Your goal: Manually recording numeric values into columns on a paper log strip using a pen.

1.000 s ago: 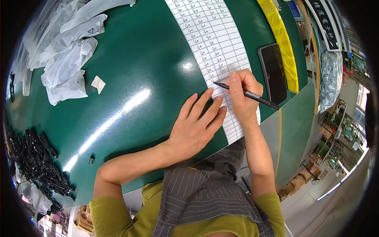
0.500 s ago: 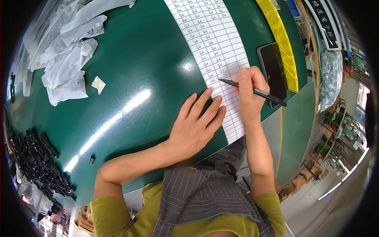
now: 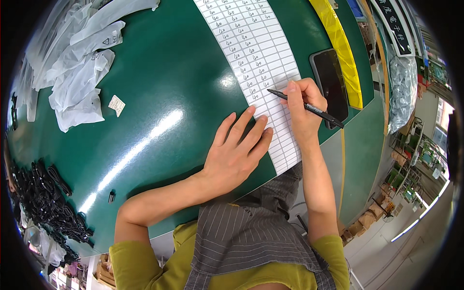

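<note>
A long white sheet of blank-celled labels (image 3: 282, 72) runs across the green table, with handwritten marks down its left columns. My right hand (image 3: 305, 108) grips a black marker pen (image 3: 325, 115) and rests over the sheet's right side. The pen's tip is at the second column, just under its lowest written mark; whether it touches the paper I cannot tell. My left hand (image 3: 234, 152) lies flat with fingers spread, its fingertips at the sheet's left edge. To the right of my right hand lies a dark phone (image 3: 330, 84).
A yellow strip (image 3: 343, 53) borders the phone. Crumpled clear plastic bags (image 3: 79, 72) lie at the far left, near a small paper tag (image 3: 116, 105). Bundled black cables (image 3: 48, 203) are heaped at the near left, and a small black piece (image 3: 111, 196) sits beside them.
The pen tip has shifted slightly away from me and across the sheet, from beside the first column's lowest mark to the second column. My left hand stays flat at the sheet's edge.
</note>
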A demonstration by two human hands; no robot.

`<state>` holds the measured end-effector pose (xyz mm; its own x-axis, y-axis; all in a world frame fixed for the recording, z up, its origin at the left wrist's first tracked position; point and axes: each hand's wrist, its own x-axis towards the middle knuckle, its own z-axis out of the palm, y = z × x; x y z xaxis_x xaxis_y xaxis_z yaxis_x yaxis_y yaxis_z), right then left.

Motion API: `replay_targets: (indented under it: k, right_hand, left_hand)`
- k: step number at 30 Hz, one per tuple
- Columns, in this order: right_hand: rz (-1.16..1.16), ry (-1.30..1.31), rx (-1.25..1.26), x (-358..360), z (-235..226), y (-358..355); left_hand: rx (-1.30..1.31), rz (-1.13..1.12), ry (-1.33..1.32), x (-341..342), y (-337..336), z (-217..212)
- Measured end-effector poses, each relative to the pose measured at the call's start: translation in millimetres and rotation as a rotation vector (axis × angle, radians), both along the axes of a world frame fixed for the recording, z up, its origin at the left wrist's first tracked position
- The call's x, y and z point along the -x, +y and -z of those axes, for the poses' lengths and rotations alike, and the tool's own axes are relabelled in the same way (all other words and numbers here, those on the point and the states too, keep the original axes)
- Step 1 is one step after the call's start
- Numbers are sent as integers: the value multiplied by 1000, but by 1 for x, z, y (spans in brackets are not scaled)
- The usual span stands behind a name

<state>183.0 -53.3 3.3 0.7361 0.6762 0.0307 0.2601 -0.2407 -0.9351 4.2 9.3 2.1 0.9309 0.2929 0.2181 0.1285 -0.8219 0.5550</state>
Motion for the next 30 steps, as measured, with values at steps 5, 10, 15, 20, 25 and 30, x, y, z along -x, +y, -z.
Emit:
replay_targets:
  k: [5,10,15,20,25,30]
  right_hand:
    - [-6,-27,27,-2,1,-3]
    - [69,31,-41,1,-1,0]
    - [-12,-65,11,-3,3,-5]
    - [10,-36,-18,-2,1,-3]
    - [45,-29,9,-2,0,-3]
    - [57,31,-74,-1,-13,-5]
  left_hand:
    - [0,-1,6,0,-1,1]
    - [-2,1,7,0,0,0]
    - [-9,0,1,0,-1,0]
    - [-13,-8,-12,1,0,1]
    - [-2,3,-4,-1,0,0]
    - [3,5,-10,-1,0,0]
